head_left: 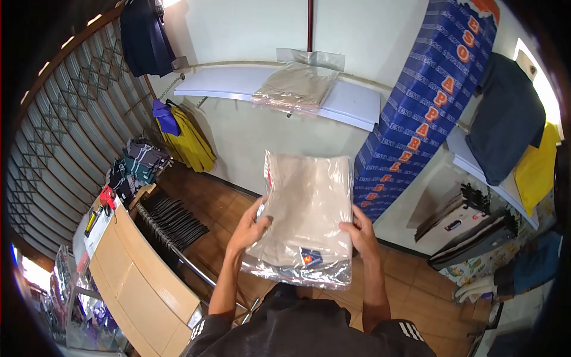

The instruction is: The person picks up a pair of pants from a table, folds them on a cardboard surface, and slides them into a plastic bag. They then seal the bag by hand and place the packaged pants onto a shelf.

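Holding bagged beige garment (309,208) in both hands (304,227)

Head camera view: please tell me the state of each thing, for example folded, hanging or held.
Held packet: clear, beige garment folded inside.
Left hand: gripping one side.
Right hand: gripping opposite side.
Second packet: lying on shelf, overhanging its front.
Yellow garment on left: hanging.
Black hangers: hanging in a row.

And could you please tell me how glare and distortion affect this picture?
Head view: lens distortion bows the wall shelf, and the corners are black; glare streaks the clear bag between left hand and right hand; the upper right light looks washed out.
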Demonstrator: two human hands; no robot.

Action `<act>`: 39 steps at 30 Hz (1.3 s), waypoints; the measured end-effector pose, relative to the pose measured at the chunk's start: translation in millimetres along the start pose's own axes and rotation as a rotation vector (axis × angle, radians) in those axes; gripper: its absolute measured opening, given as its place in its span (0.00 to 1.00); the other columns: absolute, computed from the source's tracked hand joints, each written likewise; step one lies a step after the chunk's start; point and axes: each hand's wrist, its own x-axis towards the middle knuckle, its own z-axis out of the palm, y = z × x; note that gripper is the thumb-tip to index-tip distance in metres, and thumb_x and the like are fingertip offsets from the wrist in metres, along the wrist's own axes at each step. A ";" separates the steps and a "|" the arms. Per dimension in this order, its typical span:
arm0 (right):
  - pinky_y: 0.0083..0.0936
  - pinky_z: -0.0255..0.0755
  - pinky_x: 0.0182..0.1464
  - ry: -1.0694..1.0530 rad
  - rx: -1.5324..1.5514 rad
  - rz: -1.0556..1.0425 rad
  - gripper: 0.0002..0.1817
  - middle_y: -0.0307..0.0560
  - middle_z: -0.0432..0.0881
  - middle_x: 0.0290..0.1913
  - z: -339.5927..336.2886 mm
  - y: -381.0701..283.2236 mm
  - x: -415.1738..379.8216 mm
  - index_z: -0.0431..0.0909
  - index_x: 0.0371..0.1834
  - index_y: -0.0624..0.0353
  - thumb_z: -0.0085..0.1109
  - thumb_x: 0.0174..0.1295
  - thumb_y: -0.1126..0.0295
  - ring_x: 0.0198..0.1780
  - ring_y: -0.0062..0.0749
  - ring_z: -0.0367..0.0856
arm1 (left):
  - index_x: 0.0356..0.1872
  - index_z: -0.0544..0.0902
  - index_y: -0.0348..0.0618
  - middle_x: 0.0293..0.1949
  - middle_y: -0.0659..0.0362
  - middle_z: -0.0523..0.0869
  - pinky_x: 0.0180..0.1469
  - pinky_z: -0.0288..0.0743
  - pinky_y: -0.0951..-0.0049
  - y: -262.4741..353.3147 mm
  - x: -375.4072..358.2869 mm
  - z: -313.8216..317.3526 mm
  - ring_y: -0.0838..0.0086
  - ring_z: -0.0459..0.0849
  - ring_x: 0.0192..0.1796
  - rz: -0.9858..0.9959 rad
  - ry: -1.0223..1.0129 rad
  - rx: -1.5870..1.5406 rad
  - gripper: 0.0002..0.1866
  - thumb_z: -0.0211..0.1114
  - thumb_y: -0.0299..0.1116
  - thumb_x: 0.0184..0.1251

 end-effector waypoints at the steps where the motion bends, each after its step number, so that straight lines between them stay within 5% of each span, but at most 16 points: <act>1: 0.22 0.79 0.50 -0.011 -0.010 -0.031 0.35 0.51 0.91 0.50 2.1 -9.8 22.0 0.69 0.77 0.68 0.62 0.63 0.79 0.46 0.25 0.88 | 0.78 0.71 0.39 0.45 0.64 0.84 0.48 0.74 0.77 7.5 20.9 -8.2 0.80 0.79 0.43 0.008 -0.001 0.009 0.36 0.62 0.25 0.65; 10: 0.21 0.78 0.48 0.060 -0.076 -0.237 0.36 0.52 0.91 0.47 11.0 -81.1 245.8 0.70 0.77 0.69 0.66 0.63 0.76 0.43 0.25 0.87 | 0.77 0.73 0.37 0.46 0.62 0.85 0.47 0.75 0.76 61.9 274.9 -83.2 0.80 0.78 0.42 0.272 -0.024 0.157 0.35 0.62 0.26 0.65; 20: 0.28 0.84 0.38 0.145 -0.088 -0.178 0.35 0.56 0.89 0.47 11.1 -113.9 479.6 0.70 0.76 0.70 0.66 0.65 0.73 0.39 0.32 0.89 | 0.76 0.74 0.38 0.41 0.59 0.86 0.44 0.78 0.75 68.3 547.0 -144.6 0.79 0.81 0.39 0.380 -0.124 0.177 0.33 0.63 0.28 0.68; 23: 0.30 0.87 0.32 0.243 -0.160 -0.082 0.39 0.58 0.88 0.46 6.8 -99.6 515.2 0.64 0.79 0.71 0.68 0.65 0.72 0.35 0.35 0.90 | 0.73 0.76 0.39 0.38 0.56 0.87 0.41 0.79 0.72 53.3 581.6 -160.2 0.77 0.83 0.37 0.243 0.005 0.393 0.31 0.68 0.30 0.68; 30: 0.33 0.88 0.30 0.280 -0.195 -0.119 0.44 0.58 0.87 0.43 2.1 -93.1 544.5 0.59 0.81 0.71 0.70 0.63 0.70 0.35 0.40 0.91 | 0.70 0.79 0.41 0.37 0.53 0.87 0.39 0.80 0.70 17.2 626.2 -173.1 0.74 0.83 0.34 0.366 0.014 0.364 0.30 0.73 0.30 0.66; 33: 0.30 0.86 0.32 0.331 -0.281 -0.114 0.43 0.55 0.87 0.43 3.1 -94.8 545.9 0.62 0.79 0.72 0.72 0.64 0.69 0.37 0.37 0.91 | 0.70 0.79 0.42 0.42 0.48 0.89 0.44 0.82 0.67 18.6 629.4 -172.0 0.68 0.86 0.38 0.299 0.027 0.432 0.31 0.74 0.32 0.66; 36: 0.24 0.80 0.34 0.470 -0.518 -0.328 0.41 0.51 0.88 0.42 -14.8 -62.4 545.5 0.66 0.77 0.70 0.74 0.64 0.65 0.35 0.30 0.88 | 0.72 0.77 0.42 0.54 0.45 0.88 0.51 0.81 0.61 15.6 609.0 -162.5 0.62 0.87 0.50 0.519 0.318 0.613 0.33 0.76 0.36 0.67; 39: 0.22 0.74 0.34 0.463 -0.406 -0.375 0.36 0.44 0.85 0.38 1.6 -67.0 471.9 0.70 0.73 0.65 0.75 0.66 0.64 0.31 0.20 0.80 | 0.71 0.77 0.40 0.63 0.47 0.84 0.58 0.78 0.57 25.4 544.8 -148.7 0.59 0.83 0.61 0.521 0.567 0.469 0.31 0.76 0.36 0.69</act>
